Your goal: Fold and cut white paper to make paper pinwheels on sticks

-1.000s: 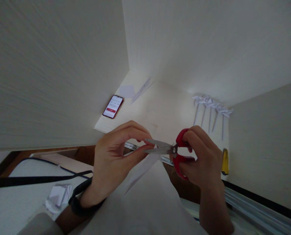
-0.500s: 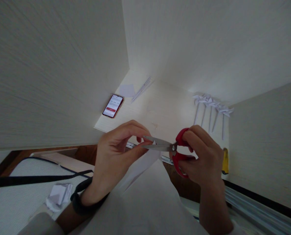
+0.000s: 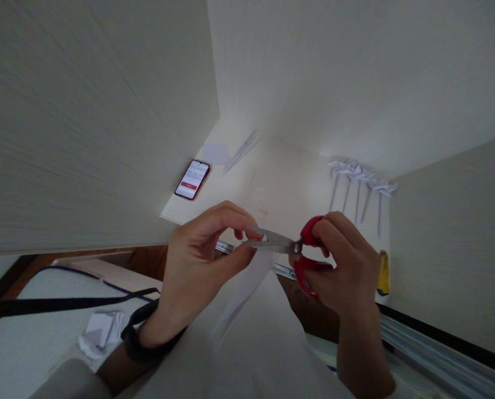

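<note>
Red-handled scissors [image 3: 299, 249] are gripped in my right hand [image 3: 345, 263], fingers through the loops. Their blades point left and stand slightly apart, with the tips right by my left fingertips. My left hand [image 3: 205, 255] pinches a piece of white paper [image 3: 247, 282] between thumb and fingers. A corner of the paper lies at the blades, and the rest hangs down toward my lap. Part of the pinched edge is hidden behind the fingers and blades.
On the white desk lie a phone [image 3: 192, 179] with a lit timer screen, a paper square [image 3: 216, 154] and thin white sticks [image 3: 239, 152]. Several paper pinwheels [image 3: 361, 177] rest at the right, near a yellow-handled tool [image 3: 383, 272]. Crumpled paper [image 3: 100, 332] lies lower left.
The scissors' tips have shifted up slightly, and the blades have closed a little. The hanging paper has swung a bit. Both hands keep their holds.
</note>
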`<state>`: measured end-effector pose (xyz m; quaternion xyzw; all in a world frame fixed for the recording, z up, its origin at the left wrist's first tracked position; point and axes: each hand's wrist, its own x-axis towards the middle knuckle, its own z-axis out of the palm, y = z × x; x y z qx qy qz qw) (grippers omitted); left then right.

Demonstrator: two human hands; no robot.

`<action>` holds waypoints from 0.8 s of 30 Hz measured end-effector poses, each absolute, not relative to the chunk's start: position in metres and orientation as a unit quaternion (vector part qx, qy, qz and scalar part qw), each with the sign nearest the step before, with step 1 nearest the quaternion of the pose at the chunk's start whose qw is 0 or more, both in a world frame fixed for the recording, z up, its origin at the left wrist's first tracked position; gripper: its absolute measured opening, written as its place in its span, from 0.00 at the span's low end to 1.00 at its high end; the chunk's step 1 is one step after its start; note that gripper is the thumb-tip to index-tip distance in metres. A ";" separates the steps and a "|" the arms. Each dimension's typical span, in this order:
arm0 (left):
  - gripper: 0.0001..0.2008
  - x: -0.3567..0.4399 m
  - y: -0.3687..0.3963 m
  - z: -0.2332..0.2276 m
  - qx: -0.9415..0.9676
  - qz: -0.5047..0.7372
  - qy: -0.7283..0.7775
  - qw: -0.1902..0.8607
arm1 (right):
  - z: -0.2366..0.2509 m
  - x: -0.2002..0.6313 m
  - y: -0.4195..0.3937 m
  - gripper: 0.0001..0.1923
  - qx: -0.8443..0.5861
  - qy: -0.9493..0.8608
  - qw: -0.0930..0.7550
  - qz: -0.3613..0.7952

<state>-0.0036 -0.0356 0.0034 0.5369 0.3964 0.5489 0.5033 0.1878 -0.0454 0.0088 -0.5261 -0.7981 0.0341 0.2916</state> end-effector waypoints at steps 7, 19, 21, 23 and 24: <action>0.13 -0.005 -0.035 0.003 0.547 0.544 0.399 0.496 | 0.008 0.189 -0.045 0.12 -0.530 -0.799 0.284 0.031; 0.11 -0.003 -0.037 0.007 0.540 0.532 0.424 0.495 | 0.013 0.188 -0.046 0.12 -0.528 -0.799 0.287 0.031; 0.11 -0.003 -0.037 0.007 0.540 0.529 0.430 0.493 | 0.014 0.188 -0.046 0.12 -0.527 -0.798 0.290 0.035; 0.10 -0.004 -0.038 0.007 0.541 0.527 0.433 0.492 | 0.014 0.188 -0.046 0.12 -0.525 -0.797 0.294 0.038; 0.10 -0.004 -0.038 0.007 0.542 0.527 0.432 0.492 | 0.014 0.188 -0.046 0.12 -0.524 -0.798 0.296 0.039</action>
